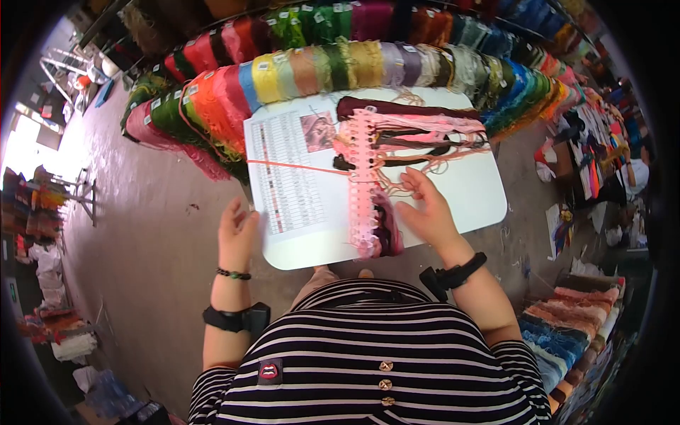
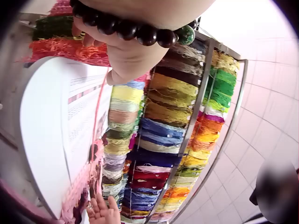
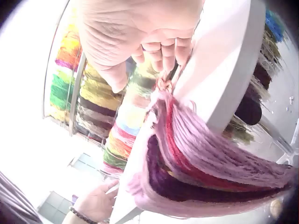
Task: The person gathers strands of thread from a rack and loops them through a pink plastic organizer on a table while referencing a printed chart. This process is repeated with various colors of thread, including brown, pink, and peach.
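Observation:
A white board (image 1: 453, 191) in front of the person bears a printed sheet (image 1: 312, 191) and a pink strip with holes (image 1: 361, 205) along its edges. Dark maroon, pink and brown embroidery threads (image 1: 425, 127) hang from the strip to the right, and a purple bundle (image 3: 205, 135) hangs lower down. One salmon thread (image 1: 297, 166) stretches leftward from the strip across the sheet. My right hand (image 1: 428, 209) hovers over the right half of the board, fingers loosely bent beside the loose thread ends. Off the board's left edge, my left hand (image 1: 237, 230) is raised with relaxed fingers.
Rows of colourful thread skeins (image 1: 297, 74) hang on a rack right behind the board. More skeins (image 1: 567, 333) lie at the lower right, and others (image 1: 32, 205) hang at the left. Grey floor (image 1: 156, 248) shows to the left.

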A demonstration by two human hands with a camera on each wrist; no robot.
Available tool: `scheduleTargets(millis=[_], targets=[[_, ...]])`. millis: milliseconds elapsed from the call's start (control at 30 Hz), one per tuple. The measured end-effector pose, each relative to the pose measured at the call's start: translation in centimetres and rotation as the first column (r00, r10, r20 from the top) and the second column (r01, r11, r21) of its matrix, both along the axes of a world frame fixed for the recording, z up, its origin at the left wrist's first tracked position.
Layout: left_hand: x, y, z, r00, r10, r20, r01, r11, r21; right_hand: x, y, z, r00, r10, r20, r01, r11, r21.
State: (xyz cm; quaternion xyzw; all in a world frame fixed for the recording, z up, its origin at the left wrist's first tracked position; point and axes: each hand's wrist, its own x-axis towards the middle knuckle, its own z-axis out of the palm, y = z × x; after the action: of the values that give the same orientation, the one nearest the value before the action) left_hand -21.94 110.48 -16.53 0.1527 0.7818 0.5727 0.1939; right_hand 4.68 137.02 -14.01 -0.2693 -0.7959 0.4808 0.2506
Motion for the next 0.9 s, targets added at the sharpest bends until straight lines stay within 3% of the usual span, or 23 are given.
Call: scheduleTargets(millis=[133, 167, 200, 267, 300, 367, 433, 500, 567, 633, 700, 733, 767, 833, 900], targets=[[1.1, 0.8, 7.3, 0.958, -0.286, -0.014, 0.286, 0.954, 0.093, 6.9, 0.1, 0.9, 0.991, -0.118, 0.059, 0.120, 0.992, -0.029], [1.9, 1.7, 9.3, 0.948, -0.318, -0.010, 0.318, 0.947, 0.041, 8.6, -0.6, 0.5, 0.982, -0.181, 0.062, 0.181, 0.983, -0.002], [3.8, 3.1, 12.1, 0.936, -0.343, 0.080, 0.333, 0.936, 0.117, 10.6, -0.9, 0.5, 0.981, -0.178, 0.081, 0.171, 0.982, 0.081], [6.3, 6.4, 15.3, 0.862, -0.495, 0.111, 0.485, 0.868, 0.111, 14.5, -2.2, -0.3, 0.972, -0.233, 0.035, 0.229, 0.969, 0.092], [7.6, 8.0, 16.2, 0.819, -0.567, 0.089, 0.560, 0.824, 0.088, 16.4, -3.2, -1.1, 0.963, -0.271, 0.002, 0.271, 0.962, -0.031], [8.0, 11.0, 15.3, 0.722, -0.692, -0.009, 0.691, 0.721, 0.049, 20.5, -6.2, -0.1, 0.911, -0.392, 0.127, 0.404, 0.910, -0.094], [6.4, 13.7, 12.4, 0.659, -0.705, -0.262, 0.743, 0.665, 0.078, 24.1, -10.0, -2.6, 0.839, -0.539, 0.075, 0.545, 0.828, -0.131], [1.8, 15.1, 9.1, 0.580, -0.610, -0.541, 0.583, 0.774, -0.248, 26.4, -14.6, -5.5, 0.708, -0.702, 0.071, 0.674, 0.644, -0.361], [-2.2, 14.6, 5.0, 0.540, -0.624, -0.565, 0.462, 0.781, -0.420, 28.0, -19.4, -7.6, 0.532, -0.812, 0.241, 0.838, 0.463, -0.289], [-3.3, 13.6, 1.2, 0.540, -0.652, -0.532, 0.530, 0.754, -0.388, 29.6, -24.6, -12.6, 0.372, -0.881, 0.293, 0.879, 0.232, -0.416], [-1.6, 13.4, 0.4, 0.538, -0.698, -0.473, 0.675, 0.693, -0.253, 28.5, -28.5, -10.8, 0.298, -0.844, 0.446, 0.950, 0.217, -0.224], [-0.2, 13.7, 0.8, 0.429, -0.731, -0.531, 0.724, 0.629, -0.281, 27.7, -30.5, -9.7, 0.223, -0.817, 0.531, 0.975, 0.187, -0.121], [1.0, 14.2, 1.4, 0.317, -0.742, -0.590, 0.770, 0.565, -0.297, 27.5, -32.8, -11.8, 0.226, -0.857, 0.463, 0.973, 0.173, -0.156], [1.8, 17.0, 0.1, 0.269, -0.816, -0.512, 0.895, 0.408, -0.180, 26.8, -35.3, -10.7, 0.241, -0.845, 0.478, 0.967, 0.167, -0.192], [11.1, 13.3, 10.4, 0.061, -0.834, -0.548, 0.863, 0.320, -0.391, 26.5, -38.2, -9.3, 0.219, -0.862, 0.458, 0.974, 0.165, -0.157]])
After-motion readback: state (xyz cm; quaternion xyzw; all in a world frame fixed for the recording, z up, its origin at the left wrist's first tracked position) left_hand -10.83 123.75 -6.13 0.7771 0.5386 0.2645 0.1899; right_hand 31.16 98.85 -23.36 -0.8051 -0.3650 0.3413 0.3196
